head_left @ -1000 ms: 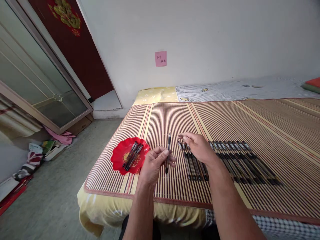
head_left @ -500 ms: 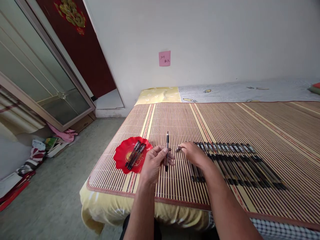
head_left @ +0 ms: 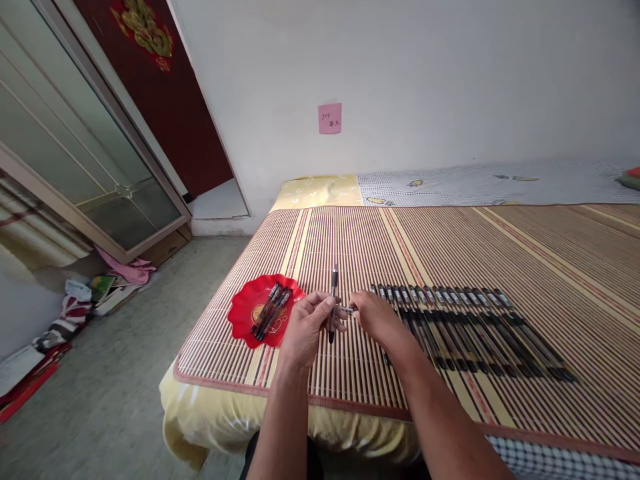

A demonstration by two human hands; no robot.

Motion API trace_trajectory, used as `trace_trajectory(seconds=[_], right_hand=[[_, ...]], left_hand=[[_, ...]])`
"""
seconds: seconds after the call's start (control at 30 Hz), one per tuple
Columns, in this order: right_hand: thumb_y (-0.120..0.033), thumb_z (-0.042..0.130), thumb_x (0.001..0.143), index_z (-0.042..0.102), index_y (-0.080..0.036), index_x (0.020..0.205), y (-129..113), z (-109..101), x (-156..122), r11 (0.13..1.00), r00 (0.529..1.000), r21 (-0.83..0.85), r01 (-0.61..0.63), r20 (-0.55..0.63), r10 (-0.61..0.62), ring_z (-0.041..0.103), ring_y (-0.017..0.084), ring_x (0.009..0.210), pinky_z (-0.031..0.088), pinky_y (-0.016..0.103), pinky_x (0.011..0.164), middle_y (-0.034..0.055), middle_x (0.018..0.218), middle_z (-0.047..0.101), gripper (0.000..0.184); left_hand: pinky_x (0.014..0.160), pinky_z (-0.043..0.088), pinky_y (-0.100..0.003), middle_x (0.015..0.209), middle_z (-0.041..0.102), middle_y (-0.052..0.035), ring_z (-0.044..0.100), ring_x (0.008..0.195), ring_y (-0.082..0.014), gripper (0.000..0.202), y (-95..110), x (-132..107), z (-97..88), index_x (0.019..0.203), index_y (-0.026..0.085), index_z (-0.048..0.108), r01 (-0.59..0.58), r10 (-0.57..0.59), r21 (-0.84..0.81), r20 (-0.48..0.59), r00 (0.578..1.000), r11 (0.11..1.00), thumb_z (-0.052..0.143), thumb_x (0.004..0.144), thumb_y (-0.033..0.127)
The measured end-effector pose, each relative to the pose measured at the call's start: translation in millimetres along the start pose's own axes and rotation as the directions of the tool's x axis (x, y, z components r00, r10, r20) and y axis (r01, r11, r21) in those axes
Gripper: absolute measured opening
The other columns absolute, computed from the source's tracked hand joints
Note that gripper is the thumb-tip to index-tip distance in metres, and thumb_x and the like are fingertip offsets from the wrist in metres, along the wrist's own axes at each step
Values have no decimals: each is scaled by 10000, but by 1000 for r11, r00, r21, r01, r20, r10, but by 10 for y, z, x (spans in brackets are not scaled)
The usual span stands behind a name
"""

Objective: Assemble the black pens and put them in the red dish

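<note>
My left hand (head_left: 306, 331) is closed round a black pen (head_left: 333, 287) that stands nearly upright over the striped bamboo mat (head_left: 450, 247). My right hand (head_left: 376, 318) is closed round a second pen whose tip pokes out to the left, almost touching the left hand's fingers. Just right of my right hand lies a long row of several black pens (head_left: 475, 323), side by side on the mat. A red scalloped plate (head_left: 243, 309) to the left of my left hand holds three pens (head_left: 271, 311).
The mat covers a bed with a yellow sheet (head_left: 220, 417) hanging over the near edge. A glass door (head_left: 80, 160) and floor clutter (head_left: 75, 300) lie to the left. A pink note (head_left: 329, 118) is stuck on the white wall.
My right hand has slid left off the row of pens, closing on one and bringing it up against my left hand. The left hand has kept its pen upright.
</note>
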State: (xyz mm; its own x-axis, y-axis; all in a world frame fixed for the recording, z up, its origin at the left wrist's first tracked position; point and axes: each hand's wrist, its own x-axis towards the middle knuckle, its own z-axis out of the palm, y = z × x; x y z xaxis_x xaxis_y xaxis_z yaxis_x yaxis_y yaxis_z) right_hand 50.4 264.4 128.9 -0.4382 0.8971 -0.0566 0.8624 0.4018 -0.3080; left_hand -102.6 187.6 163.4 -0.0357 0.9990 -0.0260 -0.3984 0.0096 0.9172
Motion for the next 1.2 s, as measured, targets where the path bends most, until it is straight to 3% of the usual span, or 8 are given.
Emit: trace_trajectory(seconds=[0.17,0.3,0.5,0.63,0.77,0.87,1.0,1.2], right_hand=[[24,591,818,647,-161,831,-43,14,-2,997,995,-18,79,-61,-80,636,215,875,344,293,687,120,956,716,194],[-40,611,828,607,-189,804,-73,-60,-19,968,993,224,108,-77,-93,615,184,760,370,277,641,60,836,690,150],[-248,594,900,678,-190,975,158,-318,-57,717,959,669,197,-282,0,687,212,863,526,352,742,67,966,720,127],[-327,660,881,708,-182,1019,342,-403,-69,554,914,788,270,-391,110,732,220,878,565,371,787,71,947,746,205],[-334,697,865,730,-172,1022,394,-454,-90,460,881,822,336,-447,156,748,215,884,589,386,853,82,977,770,228],[-338,689,888,744,-183,1033,387,-494,-123,460,878,807,371,-466,110,741,217,927,592,393,887,82,998,771,220],[-331,653,935,756,-205,1067,377,-540,-178,529,877,756,385,-478,46,721,220,989,582,405,927,86,1050,760,209],[-305,610,950,763,-209,1079,350,-596,-219,581,853,704,407,-521,34,699,226,1020,577,412,925,90,1094,748,223]], left_hand=[[538,460,-209,674,726,-11,636,537,-105,373,3,-2,12,791,155,631,7,-7,-12,-1,1000,1000,871,733,434],[557,499,-216,655,718,-8,624,544,-104,391,7,-3,19,787,151,642,6,-6,-10,-6,1000,1000,892,705,441],[543,461,-199,635,695,10,600,527,-88,376,-31,16,8,801,154,647,-2,3,14,-26,1000,1000,885,712,431],[546,447,-203,624,669,21,571,530,-83,376,-55,20,15,796,160,645,-2,3,38,-34,999,999,884,711,437],[534,423,-200,600,649,25,540,515,-75,394,-79,28,15,792,153,653,-2,6,87,-46,999,996,882,706,462],[527,417,-199,587,636,33,531,514,-74,391,-100,41,9,789,154,653,-2,8,110,-52,999,994,878,706,463],[530,425,-205,596,633,34,531,514,-74,373,-116,49,4,782,157,651,-1,8,130,-52,999,992,869,718,452],[528,421,-202,586,616,43,525,508,-74,366,-118,44,7,790,164,645,-9,15,134,-41,999,991,860,730,455]])
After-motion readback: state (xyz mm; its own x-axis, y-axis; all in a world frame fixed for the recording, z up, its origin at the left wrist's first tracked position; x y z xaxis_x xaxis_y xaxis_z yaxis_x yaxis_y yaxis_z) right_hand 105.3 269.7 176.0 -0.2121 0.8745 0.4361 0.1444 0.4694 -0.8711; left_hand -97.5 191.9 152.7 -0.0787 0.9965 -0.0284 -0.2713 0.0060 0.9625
